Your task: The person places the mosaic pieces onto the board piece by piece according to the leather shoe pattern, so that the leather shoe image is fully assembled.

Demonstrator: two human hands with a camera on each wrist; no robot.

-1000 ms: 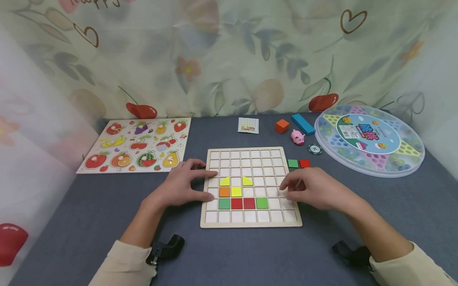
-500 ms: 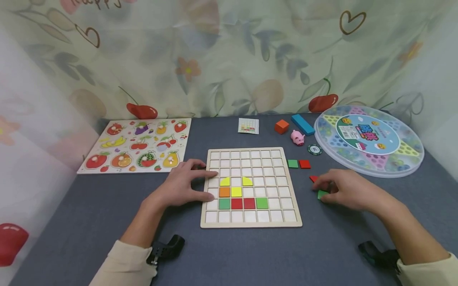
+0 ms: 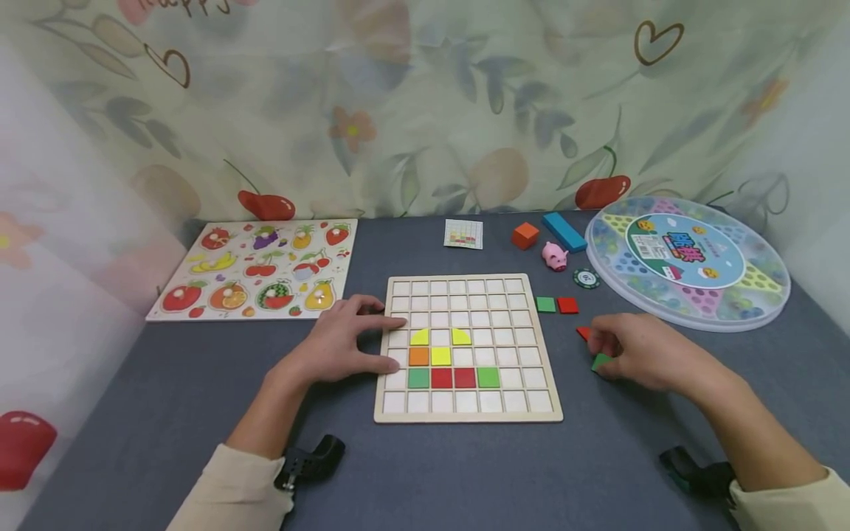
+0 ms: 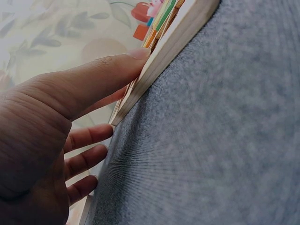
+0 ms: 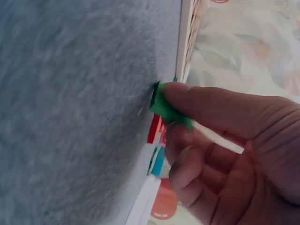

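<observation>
My left hand (image 3: 345, 339) rests at the left edge of a wooden grid board (image 3: 465, 402), its thumb and index finger extended onto the frame. In the left wrist view the thumb (image 4: 108, 77) lies along the board's rim (image 4: 159, 61). Yellow, orange, red and green pieces sit in some of the board's cells. Right of the board, my right hand (image 3: 640, 350) pinches a green square tile (image 5: 164, 105) between thumb and fingers, the tile tilted just above the cloth. Partly hidden by those fingers, a red tile (image 3: 583, 332) lies on the table.
Another green tile (image 3: 546, 304) and red tile (image 3: 567, 305) lie beside the board. Behind are a pattern card (image 3: 463, 234), orange cube (image 3: 524, 235), blue block (image 3: 564, 232), pink pig (image 3: 554, 256), round chip (image 3: 586, 278) and round game case (image 3: 764, 295). A fruit puzzle (image 3: 229, 258) lies left.
My right hand has moved from the board's right edge rightward to the loose tiles, and now lifts the green tile at a tilt. My left hand has stayed on the board.
</observation>
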